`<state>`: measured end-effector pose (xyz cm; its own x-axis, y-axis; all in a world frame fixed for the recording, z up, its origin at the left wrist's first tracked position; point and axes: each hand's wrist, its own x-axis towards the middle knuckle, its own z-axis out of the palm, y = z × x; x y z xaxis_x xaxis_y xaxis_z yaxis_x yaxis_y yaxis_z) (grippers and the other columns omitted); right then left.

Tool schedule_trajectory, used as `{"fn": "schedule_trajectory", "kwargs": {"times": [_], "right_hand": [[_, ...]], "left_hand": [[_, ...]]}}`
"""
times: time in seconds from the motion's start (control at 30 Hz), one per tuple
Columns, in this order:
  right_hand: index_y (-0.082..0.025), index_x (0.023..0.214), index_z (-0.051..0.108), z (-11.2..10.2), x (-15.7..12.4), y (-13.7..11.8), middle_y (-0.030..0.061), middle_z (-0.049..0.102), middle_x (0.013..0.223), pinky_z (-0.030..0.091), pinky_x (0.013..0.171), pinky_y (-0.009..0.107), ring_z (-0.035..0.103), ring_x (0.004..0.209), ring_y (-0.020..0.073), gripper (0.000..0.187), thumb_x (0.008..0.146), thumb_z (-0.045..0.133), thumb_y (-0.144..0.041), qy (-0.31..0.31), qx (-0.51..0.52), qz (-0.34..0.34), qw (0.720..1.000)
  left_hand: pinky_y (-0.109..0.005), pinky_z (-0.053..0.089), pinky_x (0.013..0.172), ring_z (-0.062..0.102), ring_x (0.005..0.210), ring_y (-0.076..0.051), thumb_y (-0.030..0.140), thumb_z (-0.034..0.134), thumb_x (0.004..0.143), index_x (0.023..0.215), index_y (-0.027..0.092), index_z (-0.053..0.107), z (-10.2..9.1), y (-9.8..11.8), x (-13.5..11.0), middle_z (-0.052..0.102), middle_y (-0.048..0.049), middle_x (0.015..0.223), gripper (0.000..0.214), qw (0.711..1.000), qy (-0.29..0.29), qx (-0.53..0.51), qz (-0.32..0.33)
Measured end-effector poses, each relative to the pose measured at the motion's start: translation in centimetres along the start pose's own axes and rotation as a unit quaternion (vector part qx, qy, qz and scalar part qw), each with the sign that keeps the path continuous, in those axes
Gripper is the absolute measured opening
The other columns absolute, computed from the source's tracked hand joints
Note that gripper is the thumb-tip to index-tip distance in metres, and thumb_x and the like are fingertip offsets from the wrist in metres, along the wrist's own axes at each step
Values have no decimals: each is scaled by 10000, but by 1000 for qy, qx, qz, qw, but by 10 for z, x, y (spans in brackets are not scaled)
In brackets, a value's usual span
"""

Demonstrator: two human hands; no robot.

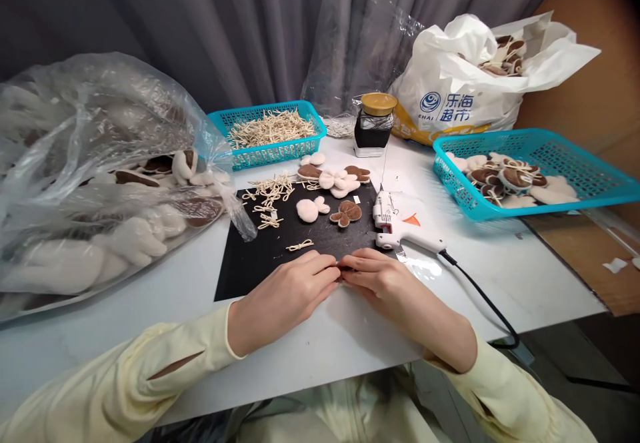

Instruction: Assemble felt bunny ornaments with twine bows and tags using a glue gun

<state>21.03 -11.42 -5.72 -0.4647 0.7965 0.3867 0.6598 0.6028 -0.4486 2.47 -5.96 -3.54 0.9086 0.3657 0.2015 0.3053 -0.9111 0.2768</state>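
My left hand and my right hand meet over the front edge of a black mat, fingertips pinched together. Between them shows a sliver of a small brown piece; the fingers hide the rest. Just beyond lies a cream cord bow. Farther back are a white plush bunny-shaped piece, a brown-faced one and a cluster of similar plush pieces. Several more cord bows lie at the mat's back left. A white glue gun rests on its side by my right hand.
A clear bag of plush pieces fills the left. Blue baskets hold cord bows and plush pieces. A gold-lidded jar and a white shopping bag stand behind. The glue gun's black cord runs off the table's front right.
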Motion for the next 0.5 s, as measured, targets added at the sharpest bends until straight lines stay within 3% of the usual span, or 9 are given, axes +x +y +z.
{"fn": "schedule_trajectory", "kwargs": {"times": [0.17, 0.33, 0.5], "right_hand": [[-186, 664, 526, 9, 4, 5, 34, 578, 680, 444, 594, 288, 502, 685, 175, 240, 832, 435, -42, 11, 11, 11, 1000], [-213, 825, 386, 19, 1, 7, 18, 557, 782, 406, 545, 254, 512, 669, 157, 217, 742, 472, -32, 33, 92, 112, 989], [-228, 864, 309, 22, -2, 4, 26, 548, 827, 420, 596, 261, 537, 720, 167, 277, 735, 439, -19, 56, 117, 115, 985]], "left_hand": [[-305, 478, 741, 550, 847, -182, 115, 383, 905, 905, 150, 556, 0, 2, 0, 588, -50, 877, 177, 999, -47, 1, -16], [-298, 471, 721, 552, 840, -171, 131, 481, 867, 955, 164, 505, -3, 4, 1, 553, -21, 882, 97, 990, -52, -63, -114], [-289, 469, 788, 556, 901, -159, 141, 488, 870, 966, 164, 540, -3, 3, 3, 540, -36, 998, 112, 987, -47, -88, -127]]}}
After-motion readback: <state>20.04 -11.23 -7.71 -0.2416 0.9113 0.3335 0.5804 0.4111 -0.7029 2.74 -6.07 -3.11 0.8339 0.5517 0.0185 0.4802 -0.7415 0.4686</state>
